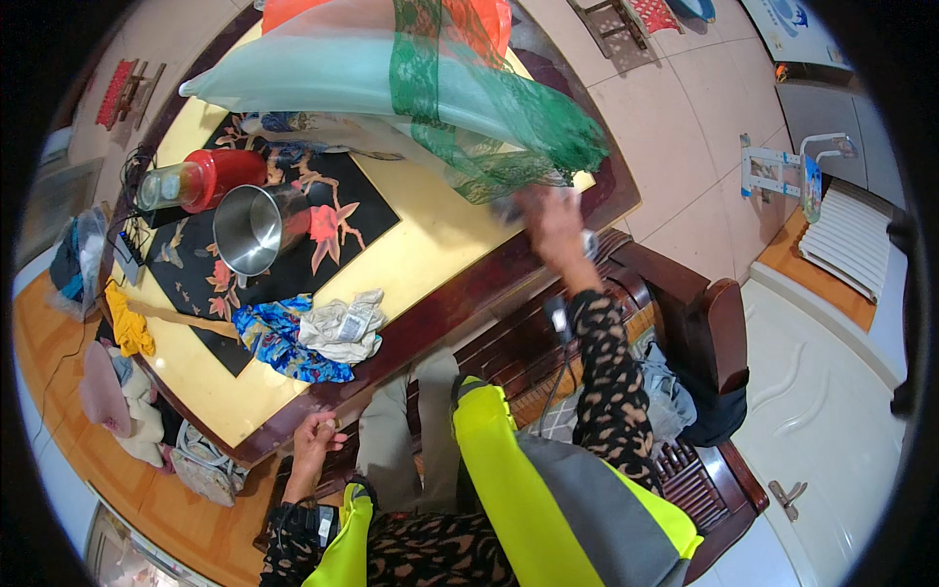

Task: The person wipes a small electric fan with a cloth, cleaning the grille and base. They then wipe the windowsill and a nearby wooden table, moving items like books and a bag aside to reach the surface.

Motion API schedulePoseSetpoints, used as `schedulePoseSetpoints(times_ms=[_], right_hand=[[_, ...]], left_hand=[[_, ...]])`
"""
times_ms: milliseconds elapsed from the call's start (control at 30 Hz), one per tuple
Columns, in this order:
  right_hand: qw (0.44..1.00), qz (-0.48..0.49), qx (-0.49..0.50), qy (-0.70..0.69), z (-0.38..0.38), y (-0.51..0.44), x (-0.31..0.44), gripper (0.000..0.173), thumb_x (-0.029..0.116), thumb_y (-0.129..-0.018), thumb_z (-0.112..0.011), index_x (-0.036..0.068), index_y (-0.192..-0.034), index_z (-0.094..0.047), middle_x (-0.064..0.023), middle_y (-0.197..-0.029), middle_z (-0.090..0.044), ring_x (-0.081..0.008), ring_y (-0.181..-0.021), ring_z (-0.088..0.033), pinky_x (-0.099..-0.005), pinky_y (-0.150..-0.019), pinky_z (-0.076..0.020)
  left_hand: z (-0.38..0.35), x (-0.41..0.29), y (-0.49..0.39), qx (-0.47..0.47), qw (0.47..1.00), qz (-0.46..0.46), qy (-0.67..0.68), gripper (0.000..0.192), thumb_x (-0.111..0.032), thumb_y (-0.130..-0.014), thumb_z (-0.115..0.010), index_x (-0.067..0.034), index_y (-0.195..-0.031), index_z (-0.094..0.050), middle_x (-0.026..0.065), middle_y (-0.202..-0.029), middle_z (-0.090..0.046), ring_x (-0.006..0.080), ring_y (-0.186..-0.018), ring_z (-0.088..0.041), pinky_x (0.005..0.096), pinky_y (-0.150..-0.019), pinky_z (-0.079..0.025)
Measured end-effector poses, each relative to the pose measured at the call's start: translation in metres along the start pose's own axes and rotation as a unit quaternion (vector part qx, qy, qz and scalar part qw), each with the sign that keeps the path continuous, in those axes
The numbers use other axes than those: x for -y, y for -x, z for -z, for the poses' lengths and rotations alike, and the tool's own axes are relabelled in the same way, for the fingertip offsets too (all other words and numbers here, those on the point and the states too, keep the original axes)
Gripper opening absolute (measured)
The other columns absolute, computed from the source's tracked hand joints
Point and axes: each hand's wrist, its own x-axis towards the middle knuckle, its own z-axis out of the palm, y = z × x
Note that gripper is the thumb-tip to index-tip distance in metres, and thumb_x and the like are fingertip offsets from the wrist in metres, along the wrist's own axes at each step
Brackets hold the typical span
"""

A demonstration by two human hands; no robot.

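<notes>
My right hand (552,224) is blurred and reaches over the near right part of the table. A dark object (506,210), too blurred to name, is at its fingertips; I cannot tell whether the hand grips it. Just beyond hangs green lace fabric (477,172), draped over a pale, sheer, light-blue piece of cloth or plastic (315,77). Low on the left, by the table's front edge, my left hand (317,439) has its fingers loosely curled and apart, with nothing plainly held. Nearest to it on the table are a crumpled blue patterned cloth (275,334) and a whitish cloth (343,326).
The yellow-topped table (433,275) has a dark wooden rim. At its left are a steel pitcher (249,227), a red container (227,176) and a yellow cloth (130,323). Orange plastic (491,26) lies at the far side. A wooden bench (697,323) stands right.
</notes>
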Motion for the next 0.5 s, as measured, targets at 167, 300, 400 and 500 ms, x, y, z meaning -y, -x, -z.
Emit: schedulePoseSetpoints(times_ms=[167,300,400,500], right_hand=[[0.918,-0.279,-0.093,-0.267,-0.03,-0.055,-0.08,0.056,0.027,-0.087,-0.065,0.011,-0.139,-0.053,-0.0191,-0.135,-0.057,-0.0368,-0.121,-0.056,-0.0493,-0.106,-0.0393],[0.943,-0.242,0.157,-0.165,-0.035,-0.064,-0.056,0.057,0.029,-0.089,-0.063,0.007,-0.14,-0.051,-0.0231,-0.139,-0.053,-0.0389,-0.128,-0.049,-0.0486,-0.107,-0.0393],[0.997,-0.05,-0.041,-0.035,-0.025,-0.067,0.008,0.045,0.02,-0.088,-0.054,0.005,-0.131,-0.06,-0.0226,-0.132,-0.059,-0.0399,-0.119,-0.056,-0.0492,-0.104,-0.042],[0.985,0.002,-0.142,-0.097,-0.016,-0.028,0.097,0.058,0.01,-0.084,-0.058,0.012,-0.142,-0.054,-0.0188,-0.149,-0.046,-0.042,-0.137,-0.041,-0.0523,-0.114,-0.0309]], left_hand=[[-0.001,0.024,-0.009,0.009,0.999,0.047,-0.005,0.031,-0.025,-0.101,-0.061,-0.001,-0.121,-0.059,0.0052,-0.103,-0.063,0.0159,-0.081,-0.068,0.0293,-0.07,-0.056],[0.001,0.031,-0.006,0.025,0.997,0.055,-0.042,0.034,-0.026,-0.102,-0.059,0.002,-0.121,-0.057,0.007,-0.103,-0.062,0.0165,-0.084,-0.068,0.029,-0.071,-0.054],[0.001,0.028,-0.011,0.044,0.998,0.046,-0.026,0.036,-0.03,-0.102,-0.058,0.001,-0.121,-0.057,0.0071,-0.103,-0.062,0.0162,-0.085,-0.068,0.0291,-0.071,-0.054],[0.0,0.024,-0.02,0.044,0.999,0.019,-0.014,0.035,-0.029,-0.101,-0.059,-0.001,-0.122,-0.058,0.0065,-0.104,-0.064,0.0151,-0.086,-0.068,0.0281,-0.073,-0.053]])
